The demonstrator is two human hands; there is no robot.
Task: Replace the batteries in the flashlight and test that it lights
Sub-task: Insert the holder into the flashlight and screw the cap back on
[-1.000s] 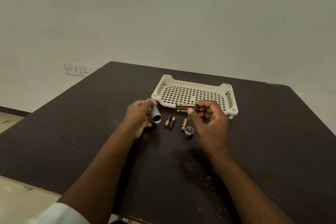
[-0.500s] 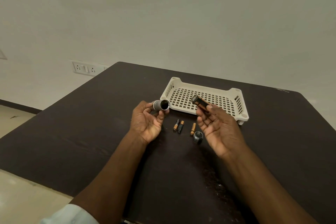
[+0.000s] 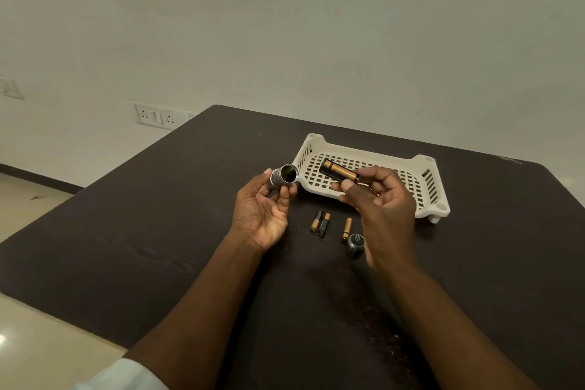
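Grey metal marks the flashlight body (image 3: pixel 281 178), which the left hand (image 3: pixel 265 211) grips near its closed end, fingers (image 3: pixel 292 190) and thumb curled round the barrel. The open mouth is tilted up and toward the right hand, which looks deliberate: it presents the hollow tube to whatever goes in next. The right hand (image 3: pixel 376 199) pinches a battery holder (image 3: pixel 338 171), black with copper-coloured cells set in it, between thumb and fingertips at its rear end. That leaves the leading end free and aimed at the barrel's mouth, just beside it but not yet touching. Both are held up above the dark surface (image 3: pixel 158 247), in front of the near-left corner of a white slotted tray (image 3: pixel 424 174).

Three loose batteries (image 3: pixel 320 222) lie on the surface below the hands, two side by side and one a little apart to the right; I judge these to be the old cells, set aside where they will not be mixed up with the new ones. The flashlight's cap (image 3: pixel 355 245) stands just beside the lone battery, close to the right wrist, handy for screwing back on.

The step in hand appears to be sliding the loaded holder into the barrel. Which way round its ends face cannot be told from here. Closing and testing remain.
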